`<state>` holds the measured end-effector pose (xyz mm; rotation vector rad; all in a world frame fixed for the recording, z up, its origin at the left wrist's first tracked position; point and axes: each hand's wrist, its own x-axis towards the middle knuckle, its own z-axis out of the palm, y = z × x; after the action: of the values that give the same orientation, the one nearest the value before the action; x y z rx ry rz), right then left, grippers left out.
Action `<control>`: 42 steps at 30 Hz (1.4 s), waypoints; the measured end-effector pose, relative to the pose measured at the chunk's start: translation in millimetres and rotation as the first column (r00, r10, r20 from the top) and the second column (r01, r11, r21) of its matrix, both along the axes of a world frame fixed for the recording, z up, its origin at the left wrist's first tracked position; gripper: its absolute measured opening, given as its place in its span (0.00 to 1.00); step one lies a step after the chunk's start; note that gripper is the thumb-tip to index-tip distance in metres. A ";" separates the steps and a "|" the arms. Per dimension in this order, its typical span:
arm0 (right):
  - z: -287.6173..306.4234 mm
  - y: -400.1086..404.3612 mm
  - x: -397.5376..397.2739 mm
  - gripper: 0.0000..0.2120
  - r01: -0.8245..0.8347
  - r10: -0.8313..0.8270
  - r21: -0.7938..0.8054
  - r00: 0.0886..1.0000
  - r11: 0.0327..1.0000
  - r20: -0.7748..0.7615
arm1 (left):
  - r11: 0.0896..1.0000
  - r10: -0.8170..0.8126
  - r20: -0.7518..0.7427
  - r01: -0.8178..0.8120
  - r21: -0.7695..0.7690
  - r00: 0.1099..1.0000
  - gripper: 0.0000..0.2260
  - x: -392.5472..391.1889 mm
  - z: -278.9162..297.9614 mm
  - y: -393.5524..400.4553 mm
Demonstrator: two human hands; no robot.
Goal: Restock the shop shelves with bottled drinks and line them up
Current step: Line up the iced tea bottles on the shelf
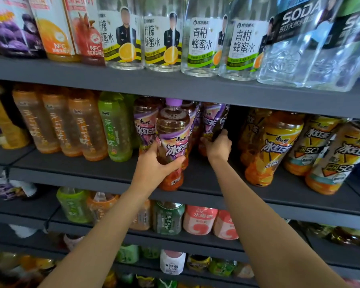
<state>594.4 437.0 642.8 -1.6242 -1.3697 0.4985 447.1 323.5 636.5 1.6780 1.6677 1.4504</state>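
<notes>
Most of the shelving was already stocked, so the job was judged to be well along. Four dark shelves could be made out, and drinks stood on every one. On the top shelf, juice cartons were ranged at the left, with clear honey-water bottles and soda-water bottles to their right, all close to the front edge. On the middle shelf, orange tea bottles and a green tea bottle were lined up at the left, and yellow iced-tea bottles at the right.

Between those groups, the purple-label row was being filled. A purple-capped bottle was gripped low on its body by the left hand, fingers and thumb curled round it, at the shelf's front edge; whether its base touched the shelf could not be told. Just behind and beside it, more purple-label bottles were seen. One of these, a dark bottle further back, was held at its lower part by the right hand, fingers wrapped round it.

An open dark gap was left beside that bottle, before the yellow row. Filling this gap and squaring the purple row to the front edge were judged to be what remained here.
</notes>
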 end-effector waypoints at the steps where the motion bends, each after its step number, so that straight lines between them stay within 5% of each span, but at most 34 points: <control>1: 1.2 1.7 1.2 0.23 -0.003 0.003 -0.012 1.000 1.000 -0.004 | 1.000 -0.006 0.013 0.006 -0.006 1.000 0.19 0.0 -0.2 0.8; 10: -0.3 3.0 -2.8 0.25 -0.244 0.244 -0.018 0.969 0.970 0.028 | 1.000 -0.020 0.007 0.020 -0.012 1.000 0.19 -3.0 -1.8 3.0; 17: 0.2 -4.0 0.3 0.25 -0.056 0.056 0.002 0.998 0.998 0.042 | 0.999 -0.041 0.037 0.042 -0.029 0.998 0.21 -3.8 -1.3 3.4; 29: -5.3 16.4 8.4 0.31 -0.060 0.056 -0.064 0.996 0.996 -0.065 | 0.999 -0.029 0.063 0.030 -0.024 0.998 0.20 -2.0 -4.2 1.4; 36: -8.5 14.4 8.4 0.23 -0.094 0.091 -0.082 0.995 0.992 -0.032 | 0.999 -0.030 0.066 0.031 -0.007 0.997 0.21 -0.8 -4.3 1.7; 42: -23.5 10.3 -1.6 0.29 0.042 -0.039 -0.136 0.999 0.990 0.025 | 0.999 -0.042 0.064 0.043 -0.014 0.997 0.22 -1.7 -2.5 0.3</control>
<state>592.8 447.3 619.2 -1.7697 -1.3411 0.5617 445.4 323.8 634.0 1.6319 1.5960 1.4514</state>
